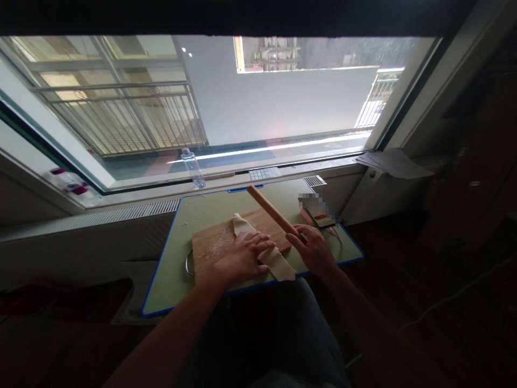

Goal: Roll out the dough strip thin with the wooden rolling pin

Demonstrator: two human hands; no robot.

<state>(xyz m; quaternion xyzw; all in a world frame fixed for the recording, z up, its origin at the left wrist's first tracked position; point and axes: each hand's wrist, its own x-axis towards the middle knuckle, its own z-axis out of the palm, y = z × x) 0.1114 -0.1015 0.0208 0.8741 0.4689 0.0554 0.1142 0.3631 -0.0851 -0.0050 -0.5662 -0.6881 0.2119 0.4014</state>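
Observation:
A long flat strip of dough [280, 264] lies slantwise across a wooden cutting board [208, 243], its near end hanging past the board's edge. My left hand [245, 253] rests on the middle of the strip with its fingers spread, covering part of it. In my right hand [315, 249] is a wooden rolling pin [271, 209], gripped at its near end. The pin tilts up and away to the left, above the board's right side. White flour [220, 242] is scattered on the board left of the dough.
A green table with a blue rim [167, 275] carries the board. Near its right corner lies a partly blurred-out item [321, 210]. On the windowsill stand a clear bottle [194, 170] and a keypad-like panel [264, 173]. Papers [393, 163] lie at the right.

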